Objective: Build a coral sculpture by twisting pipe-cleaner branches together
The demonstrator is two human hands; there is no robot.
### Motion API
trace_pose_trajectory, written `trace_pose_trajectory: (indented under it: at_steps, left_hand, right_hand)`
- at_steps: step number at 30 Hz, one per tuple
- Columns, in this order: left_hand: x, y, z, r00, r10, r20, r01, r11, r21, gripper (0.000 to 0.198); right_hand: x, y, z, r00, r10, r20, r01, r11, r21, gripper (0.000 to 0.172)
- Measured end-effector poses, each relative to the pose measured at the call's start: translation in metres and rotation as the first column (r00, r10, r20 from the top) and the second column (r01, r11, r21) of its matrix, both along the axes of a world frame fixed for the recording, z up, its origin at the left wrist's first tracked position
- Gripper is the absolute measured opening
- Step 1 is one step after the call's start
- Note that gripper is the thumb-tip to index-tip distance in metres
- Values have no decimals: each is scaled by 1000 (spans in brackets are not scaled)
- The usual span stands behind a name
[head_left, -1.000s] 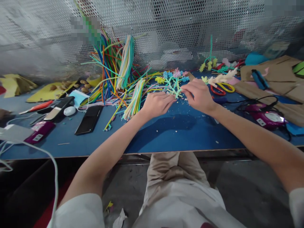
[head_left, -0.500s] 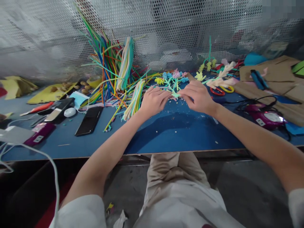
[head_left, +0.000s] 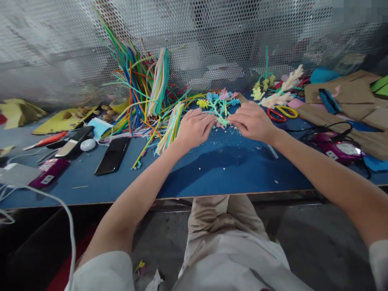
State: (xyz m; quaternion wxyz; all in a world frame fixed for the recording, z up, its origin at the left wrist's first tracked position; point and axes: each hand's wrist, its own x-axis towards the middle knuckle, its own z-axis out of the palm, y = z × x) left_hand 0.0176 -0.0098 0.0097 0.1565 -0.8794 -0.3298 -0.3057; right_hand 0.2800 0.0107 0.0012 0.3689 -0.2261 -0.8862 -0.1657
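Observation:
My left hand [head_left: 196, 126] and my right hand [head_left: 252, 122] face each other over the blue table, fingertips pinched. Between them sits a pale green fuzzy piece [head_left: 223, 121], apparently pipe cleaner, touched from both sides. The fingers cover its ends. Just behind stand pipe-cleaner flowers, with a pink one [head_left: 224, 94], a yellow one [head_left: 202, 104] and blue ones [head_left: 235, 102] on green stems. A pastel bundle of pipe cleaners [head_left: 170, 131] lies against my left hand's outer side. Red and yellow scissors [head_left: 276, 116] rest beyond my right hand.
Many coloured pipe cleaners [head_left: 159, 83] lean on the perforated metal panel [head_left: 209, 44]. A black phone [head_left: 112, 155], a white mouse [head_left: 88, 144] and a purple power strip [head_left: 50, 171] lie left. Brown cardboard [head_left: 339, 91] and a purple device with black cables [head_left: 336, 147] are right.
Both hands stay almost in place, with small finger shifts around the green piece. More of that piece shows between the fingertips. The view has moved very slightly.

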Motion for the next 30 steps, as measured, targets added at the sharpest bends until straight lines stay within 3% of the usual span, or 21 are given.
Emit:
trace_pose_trajectory:
  at_steps: [5,10,15,19,22,26,30]
  left_hand:
    - [4,5,-8,985,-111,-131,99,991,-94,40]
    - [10,-4,-8,966,-204,-157,201,979,-32,37]
    - [2,0,-4,992,-103,-71,106,993,50,37]
    - [0,9,-6,996,-84,-30,85,996,10,39]
    - [4,10,-11,981,-154,-115,150,988,-36,41]
    - [5,1,-11,965,-153,-215,154,988,-11,40]
    - [0,-3,-4,991,-88,-104,93,995,46,36]
  right_hand:
    - [-2,-3,-4,991,7,-136,-15,998,-57,28]
    - [-7,2,-11,993,-52,-110,41,995,-95,30]
    - [-3,3,-6,1000,10,28,-8,997,-73,31]
    - [-1,-4,-4,995,76,-70,-81,995,-66,28]
    - [-4,-6,-6,982,35,-184,-49,996,-76,27]
    - [-7,-2,-10,990,-33,-140,21,996,-87,29]
    - [-5,1,-7,998,-42,-40,40,998,-52,31]
